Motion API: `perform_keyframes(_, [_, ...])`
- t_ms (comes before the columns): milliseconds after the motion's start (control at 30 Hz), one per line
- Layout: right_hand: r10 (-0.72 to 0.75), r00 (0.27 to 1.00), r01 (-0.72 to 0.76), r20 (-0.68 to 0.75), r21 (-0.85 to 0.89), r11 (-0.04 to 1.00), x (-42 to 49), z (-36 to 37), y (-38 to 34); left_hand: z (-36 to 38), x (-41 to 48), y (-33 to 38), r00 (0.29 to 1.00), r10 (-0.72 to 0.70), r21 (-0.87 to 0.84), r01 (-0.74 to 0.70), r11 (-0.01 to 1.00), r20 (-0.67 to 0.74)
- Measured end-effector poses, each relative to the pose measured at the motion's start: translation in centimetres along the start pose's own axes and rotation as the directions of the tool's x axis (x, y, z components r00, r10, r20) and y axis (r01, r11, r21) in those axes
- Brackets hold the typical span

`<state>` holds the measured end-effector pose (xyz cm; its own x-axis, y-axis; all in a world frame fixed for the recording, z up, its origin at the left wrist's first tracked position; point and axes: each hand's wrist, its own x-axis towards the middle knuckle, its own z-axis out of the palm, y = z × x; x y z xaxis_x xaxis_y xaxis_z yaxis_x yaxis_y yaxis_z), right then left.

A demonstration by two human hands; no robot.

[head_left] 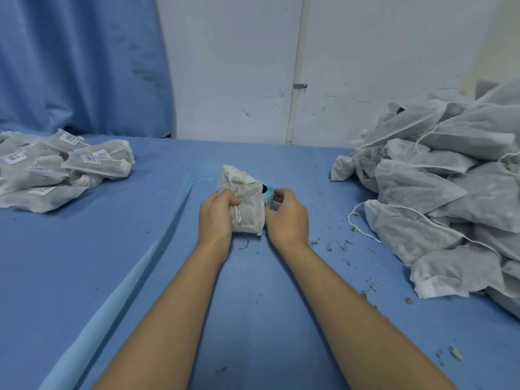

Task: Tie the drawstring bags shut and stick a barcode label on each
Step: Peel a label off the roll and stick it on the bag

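Note:
My left hand [216, 218] grips a white drawstring bag [247, 204] filled with dried herbs, holding it upright over the middle of the blue table [140, 263]; its cord hangs down the front. Just behind the bag stands a roll of barcode labels [268, 194] with a light blue backing, mostly hidden. My right hand [287, 218] has its fingers curled around the roll's front, pinching at a label there.
A heap of labelled, tied bags [64, 167] lies at the back left. A big pile of unlabelled bags [450, 198] with loose cords fills the right side. Herb crumbs [337, 244] are scattered near the right forearm. A blue curtain [84, 66] hangs behind.

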<state>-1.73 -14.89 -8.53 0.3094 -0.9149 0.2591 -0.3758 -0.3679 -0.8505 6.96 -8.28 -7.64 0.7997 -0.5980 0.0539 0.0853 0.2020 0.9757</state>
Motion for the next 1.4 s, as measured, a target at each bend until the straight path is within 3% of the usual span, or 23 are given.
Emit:
perform_keyframes(567, [0.035,0.995,-0.028,-0.096,0.073,0.997,0.0,-0.4,0.7,0.1,-0.1,-0.1,0.997,0.070,-0.038,-0.071,0.997,-0.010])
perform_keyframes(733, [0.080,0.994,-0.061,-0.070,0.232,0.971,-0.3,-1.0,0.8,0.2,-0.1,-0.1,0.997,0.077,-0.070,-0.078,0.994,-0.011])
perform_keyframes(833, [0.138,0.990,-0.123,-0.001,0.444,0.887,-0.6,-1.7,0.5,0.1,-0.2,0.0,0.996,0.088,-0.094,-0.088,0.992,-0.011])
perform_keyframes(933, [0.142,0.984,-0.179,0.109,0.660,0.730,-0.8,-2.5,0.0,0.1,-0.4,0.2,0.995,0.093,-0.118,-0.091,0.989,0.019])
perform_keyframes(1067, [0.056,0.982,-0.176,0.182,0.759,0.627,-0.8,-3.6,-0.4,0.0,-0.7,0.4,0.992,0.106,-0.138,-0.096,0.986,0.069])
perform_keyframes(1267, [-0.196,0.938,-0.026,0.285,0.623,0.781,-1.0,-3.8,-0.6,-0.2,-0.8,0.5,0.987,0.094,-0.114,-0.079,0.990,0.130])
perform_keyframes(1400, [-0.255,0.921,0.067,0.293,0.528,0.847,-1.0,-3.2,-0.9,-0.3,-0.7,0.4,0.990,0.069,-0.103,-0.056,0.993,0.124])
